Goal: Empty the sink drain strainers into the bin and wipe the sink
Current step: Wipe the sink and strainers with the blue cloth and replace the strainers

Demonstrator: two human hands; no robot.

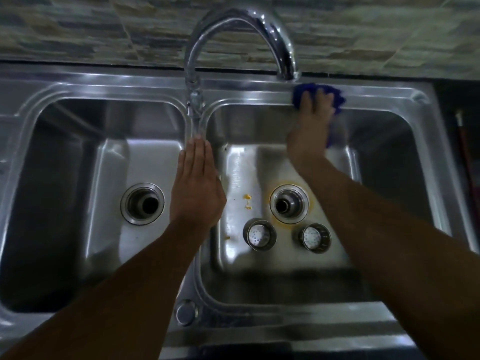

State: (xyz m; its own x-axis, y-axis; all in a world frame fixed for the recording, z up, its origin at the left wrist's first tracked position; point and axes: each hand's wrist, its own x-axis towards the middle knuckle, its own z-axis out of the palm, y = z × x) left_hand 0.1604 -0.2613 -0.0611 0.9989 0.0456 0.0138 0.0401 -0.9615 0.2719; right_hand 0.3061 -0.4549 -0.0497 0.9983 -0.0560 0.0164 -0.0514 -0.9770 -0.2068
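Two drain strainers sit loose on the floor of the right basin, the left strainer [259,234] and the right strainer [314,237], both upright with their perforated bottoms showing, side by side and apart, just on my side of the right drain [288,203]. That drain is open, ringed with a yellow stain, and I see small yellow scraps [247,200] on the basin floor just left of it. Up past the drain, at the far rim of the sink [376,96], my right hand [310,128] presses a blue cloth [335,100] against the rim and back wall, fingers spread flat over it, the cloth bunching out beyond the fingertips. Left of the drain, my left hand [196,183] lies flat over the divider between the basins, fingers straight and held close together, holding nothing, fingertips right under the faucet [233,29] spout; I cannot tell for certain whether water is running. Further left of the drain, the left basin has its own open drain [142,203]. Nearer me than the right drain, a round metal cap [185,312] sits on the front rim. Behind everything runs a stone-patterned tiled wall [363,35].
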